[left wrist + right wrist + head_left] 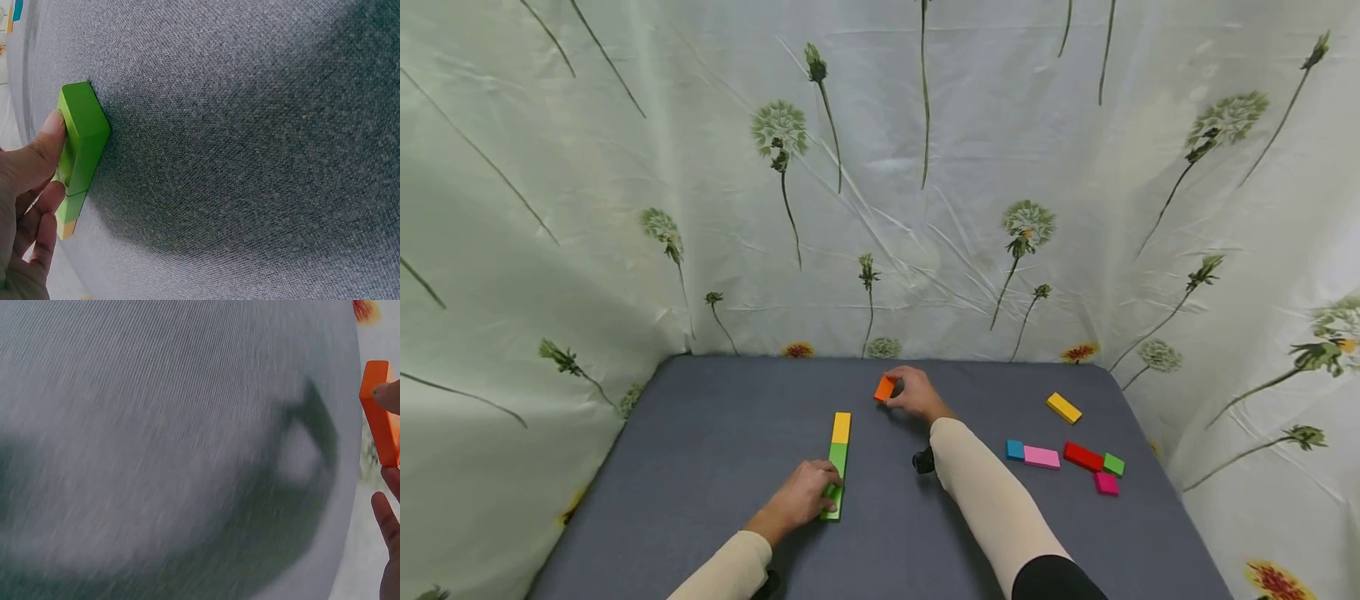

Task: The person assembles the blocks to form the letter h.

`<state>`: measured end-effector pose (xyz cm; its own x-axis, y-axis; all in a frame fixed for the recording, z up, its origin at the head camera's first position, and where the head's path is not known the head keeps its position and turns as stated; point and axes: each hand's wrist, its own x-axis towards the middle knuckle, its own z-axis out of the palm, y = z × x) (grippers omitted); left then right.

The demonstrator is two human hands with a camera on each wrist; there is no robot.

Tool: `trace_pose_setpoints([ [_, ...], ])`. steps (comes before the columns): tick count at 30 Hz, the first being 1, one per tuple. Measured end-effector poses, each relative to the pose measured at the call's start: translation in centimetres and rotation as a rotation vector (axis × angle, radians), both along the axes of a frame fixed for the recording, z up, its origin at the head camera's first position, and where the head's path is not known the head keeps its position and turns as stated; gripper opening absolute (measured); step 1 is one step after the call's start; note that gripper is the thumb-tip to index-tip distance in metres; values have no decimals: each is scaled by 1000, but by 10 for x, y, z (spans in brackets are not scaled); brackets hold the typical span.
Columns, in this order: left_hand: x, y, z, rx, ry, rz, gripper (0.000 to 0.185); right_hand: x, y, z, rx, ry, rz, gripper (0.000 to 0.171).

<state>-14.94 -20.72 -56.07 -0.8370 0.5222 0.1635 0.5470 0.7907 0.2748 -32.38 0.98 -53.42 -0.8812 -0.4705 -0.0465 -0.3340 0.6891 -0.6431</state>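
Grey table (715,450) first: a line of blocks (838,462), green then yellow, runs down its middle. The left hand (801,496) presses fingertips on the near green block (81,140), pinning it. The right hand (913,393) pinches an orange block (884,388) above the far end. Risk, I'd say: a clumsy set-down nudges the yellow block (842,427) crooked.

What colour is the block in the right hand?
Orange; the small rectangular orange block shows best in the head view.
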Motion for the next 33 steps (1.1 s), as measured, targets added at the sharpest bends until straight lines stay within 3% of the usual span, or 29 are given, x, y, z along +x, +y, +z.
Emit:
trace_pose_setpoints([
  [12, 0, -1, 0, -21, -22, 8, 30, -6, -53, -1, 59, 44, 173, 53],
  [17, 0, -1, -1, -14, -8, -2, 30, -3, -64, -7, 64, 25, 188, 52],
  [24, 1, -1, -1, -23, -73, 14, 28, 3, -69, -15, 66, 1, 185, 52],
  [33, -1, -1, -2, -24, -79, 26, 27, 2, -69, -19, 53, -25, 211, 49],
])
